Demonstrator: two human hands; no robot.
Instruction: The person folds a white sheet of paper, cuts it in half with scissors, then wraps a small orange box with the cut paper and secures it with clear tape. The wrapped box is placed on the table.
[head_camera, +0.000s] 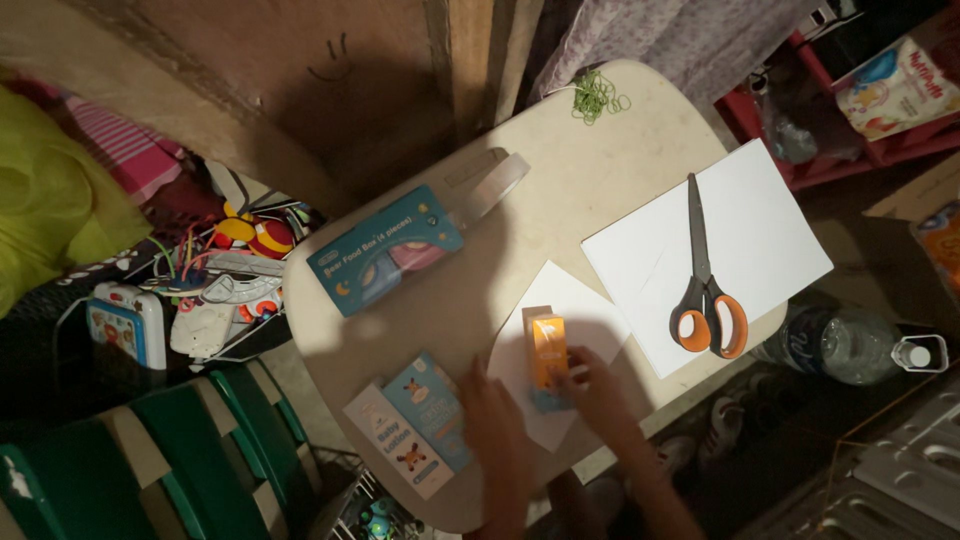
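A small orange box (547, 345) stands on a white sheet of paper (565, 300) near the front edge of a beige table (560, 190). My right hand (598, 392) grips the box's lower end. My left hand (492, 415) lies flat on the table just left of the paper, beside two small blue and white boxes (415, 425). Both hands are dim and slightly blurred.
Orange-handled scissors (705, 285) lie on a larger white sheet (760, 240) at right. A blue box (385, 250) and a tape roll (495, 180) sit at the table's left, green rubber bands (597, 97) at the back. Toys (225, 275), green chairs (150, 450) and a plastic bottle (850, 345) surround the table.
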